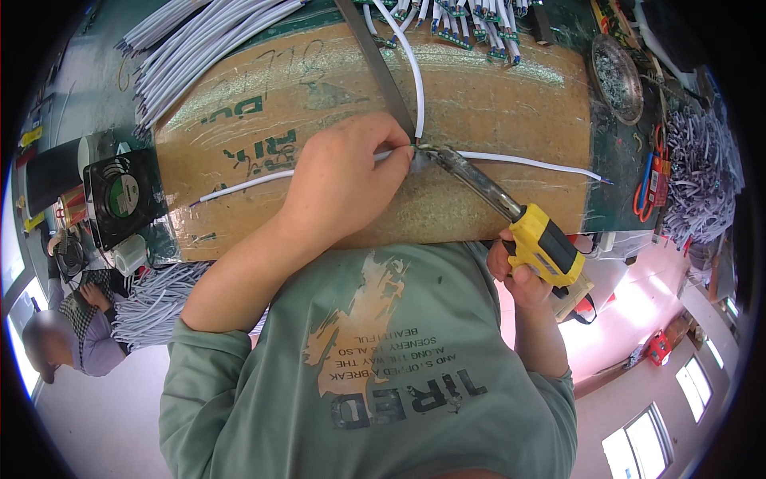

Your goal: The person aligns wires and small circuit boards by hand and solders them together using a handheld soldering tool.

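My right hand (520, 275) is wrapped round the grip of a yellow and black soldering gun (549, 249). Its long metal barrel slants up and left to the middle of the board, where the tip meets the ends of white cables and a wisp of smoke shows. My left hand (347, 180) pinches a white cable (247, 184) close to that tip. A second white cable (531, 162) runs right from the joint, and a third white cable (415, 76) comes down from above. The small joint itself is partly hidden by my fingertips.
A brown board (495, 104) covers the bench, crossed by a dark metal bar (375, 64). White cable bundles (199, 48) lie top left, cables with small green boards (479, 24) top. A black fan (121, 195) stands left, a round metal dish (617, 80) right. Another person (80, 327) sits far left.
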